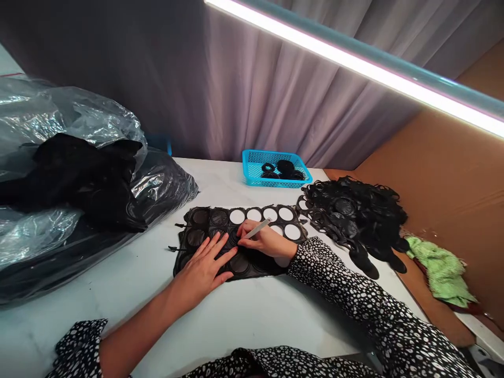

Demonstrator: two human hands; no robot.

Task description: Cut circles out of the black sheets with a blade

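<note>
A black moulded sheet with rows of round cells lies on the table; several cells at its upper right show white through them. Flat on its left half, my left hand spreads its fingers and presses the surface. My right hand rests near the sheet's middle, closed in a pinch around a slim pale-grey tool. The tool's working tip is hidden by the fingers, so its exact kind does not show. Beside the right fingers are black rings in one of the cells.
Behind the sheet stands a blue plastic basket with black round pieces inside. A heap of black rubbery scraps lies to the right, near a green cloth. A large clear plastic bag with black material fills the left. A lit tube lamp crosses above.
</note>
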